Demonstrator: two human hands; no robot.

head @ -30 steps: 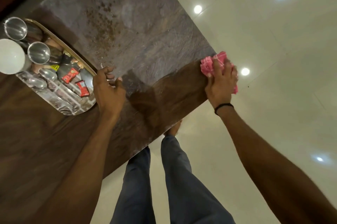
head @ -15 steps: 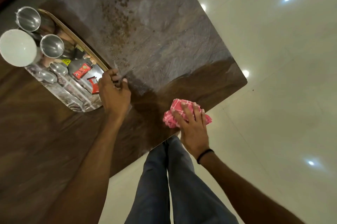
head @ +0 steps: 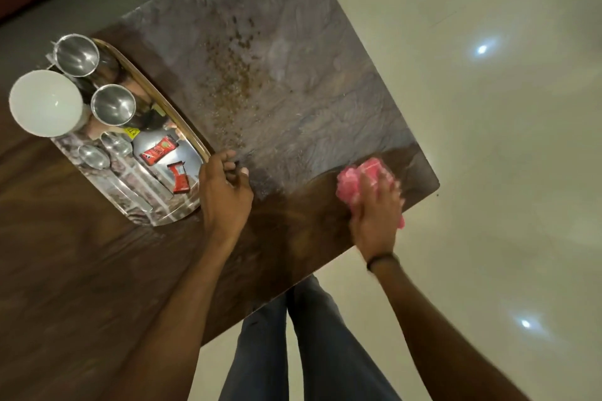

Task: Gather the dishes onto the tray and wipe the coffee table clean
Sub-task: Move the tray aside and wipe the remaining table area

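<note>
Head view, the only one.

Right hand (head: pixel 374 208): laid flat on the pink cloth (head: pixel 355 179), fingers fairly straight and spread. It presses the cloth onto the coffee table (head: pixel 309 107) rather than bunching it in a fist. Hand and cloth are blurred, so I can't read the thumb. The cloth sits under my fingers and pokes out ahead of them, near the table's right corner, just inside the edge. A flat palm makes sense: more cloth on the wood per pass.

Left hand (head: pixel 224 192): fingers curled under, knuckles down on the tabletop, hard against the near end of the tray (head: pixel 182 113). Whether it pinches the rim or only butts against it, I can't tell. My guess at the purpose: to brace my lean and stop the tray sliding while the other arm scrubs.

Tray: on the left part of the table, well apart from the cloth. It carries steel cups (head: pixel 113 104), a white bowl (head: pixel 45 103) at its far-left side, spoons (head: pixel 93 156) and red sachets (head: pixel 158 149). Judging by the load, gathering looks done.

Dirt: a brown crumb patch (head: pixel 234 87) lies mid-table, beyond my left hand, up and left of the cloth and not touching it. Streaky grey film surrounds it. The near strip, where the cloth sits, reads dark and glossy. Judgement: wiping is partly done, and the crumb patch is the main job left.
</note>
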